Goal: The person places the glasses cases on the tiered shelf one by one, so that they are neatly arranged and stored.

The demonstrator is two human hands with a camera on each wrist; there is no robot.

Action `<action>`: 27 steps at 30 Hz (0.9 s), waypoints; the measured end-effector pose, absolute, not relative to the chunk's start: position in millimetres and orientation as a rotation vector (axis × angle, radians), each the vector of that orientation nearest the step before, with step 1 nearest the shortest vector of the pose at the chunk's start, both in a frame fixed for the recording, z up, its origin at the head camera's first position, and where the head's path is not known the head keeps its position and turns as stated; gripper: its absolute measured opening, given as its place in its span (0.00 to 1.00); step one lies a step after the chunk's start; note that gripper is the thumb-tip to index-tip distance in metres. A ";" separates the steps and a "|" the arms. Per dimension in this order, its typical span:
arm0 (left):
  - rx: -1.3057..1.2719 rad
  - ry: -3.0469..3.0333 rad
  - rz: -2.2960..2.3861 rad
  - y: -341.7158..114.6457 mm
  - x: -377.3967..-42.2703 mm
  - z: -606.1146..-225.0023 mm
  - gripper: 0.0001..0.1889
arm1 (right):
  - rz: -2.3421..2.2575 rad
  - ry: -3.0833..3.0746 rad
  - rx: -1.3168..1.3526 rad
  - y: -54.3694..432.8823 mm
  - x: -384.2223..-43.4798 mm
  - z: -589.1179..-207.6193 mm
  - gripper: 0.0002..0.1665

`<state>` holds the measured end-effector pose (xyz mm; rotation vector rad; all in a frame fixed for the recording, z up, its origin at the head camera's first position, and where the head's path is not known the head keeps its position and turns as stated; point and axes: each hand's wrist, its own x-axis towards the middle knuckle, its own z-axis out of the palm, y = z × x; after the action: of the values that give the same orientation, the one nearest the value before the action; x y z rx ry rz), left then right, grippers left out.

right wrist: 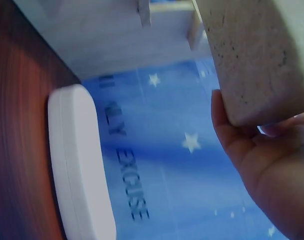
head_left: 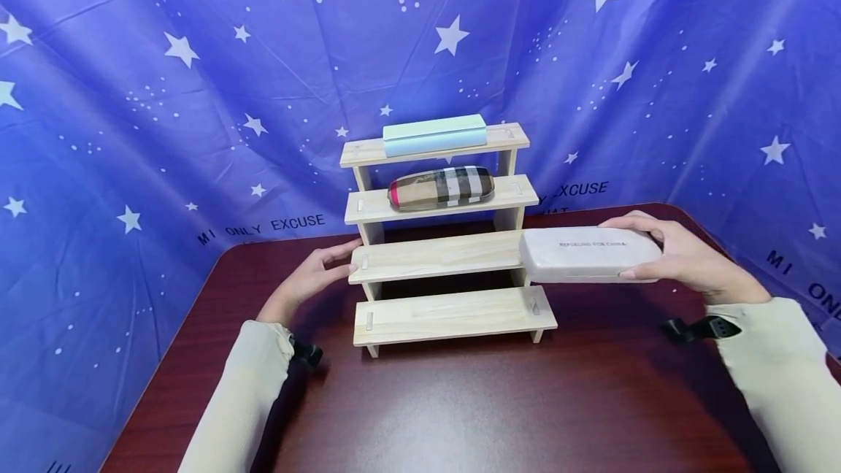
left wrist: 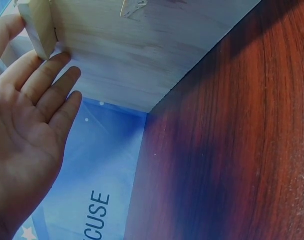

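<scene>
A stepped wooden display shelf (head_left: 453, 316) with several tiers stands on the table. My left hand (head_left: 312, 279) grips the left end of its second-lowest board, thumb on one side and fingertips on the other. My right hand (head_left: 677, 254) holds a light grey glasses case (head_left: 585, 258) by its right end, with small printed lettering on its lid. The case is level with that same board, its left end overlapping the board's right end in the head view. In the right wrist view, fingers curl round the end of the speckled case (right wrist: 261, 65).
A pale blue box-shaped case (head_left: 436, 139) lies on the top tier, a plaid case (head_left: 440, 188) on the tier below. Another white case (right wrist: 79, 160) rests on the table right of the shelf, hidden in the head view. A starry blue curtain (head_left: 282, 93) hangs behind.
</scene>
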<state>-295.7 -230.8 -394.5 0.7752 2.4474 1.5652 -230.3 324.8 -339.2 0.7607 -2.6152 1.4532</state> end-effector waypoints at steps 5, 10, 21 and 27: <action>0.767 2.456 1.553 -229.7 -294.7 -393.6 0.28 | 1.452 -2.613 0.822 307.1 -234.8 -340.9 0.37; 0.750 2.488 1.519 -229.0 -294.1 -393.2 0.28 | 1.486 -2.626 0.853 290.4 -237.4 -343.3 0.37; 0.743 2.485 1.525 -227.9 -294.7 -391.4 0.29 | 1.427 -2.651 0.804 257.1 -241.8 -341.2 0.37; 0.725 2.485 1.498 -231.0 -294.0 -387.8 0.29 | 1.481 -2.620 0.797 240.9 -248.2 -339.7 0.37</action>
<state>-294.0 -231.0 -387.8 0.7246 2.4848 1.4975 -248.2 240.9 -339.7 0.7970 -2.6201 1.4812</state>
